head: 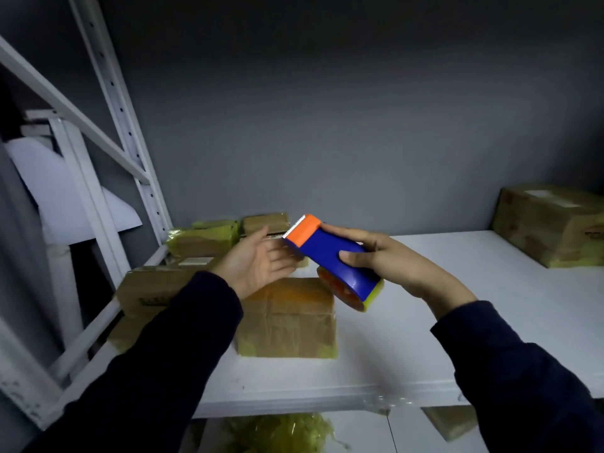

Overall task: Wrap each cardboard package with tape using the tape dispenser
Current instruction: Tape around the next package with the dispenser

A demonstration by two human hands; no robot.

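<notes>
My right hand [389, 259] grips a blue tape dispenser [336, 256] with an orange toothed cutter head, held in the air above the white shelf [457, 322]. A roll of yellowish tape sits in its lower end. My left hand [258, 259] is open, palm turned toward the cutter head, fingers close to it; whether they touch the tape I cannot tell. Under both hands a cardboard package [287, 318] wrapped in yellowish tape lies on the shelf.
Several more cardboard packages [202, 243] are stacked at the shelf's left back corner, and another package [552, 227] stands at the far right. White metal rack uprights [130, 138] rise at the left. Crumpled yellowish tape [281, 433] lies below the shelf's front edge.
</notes>
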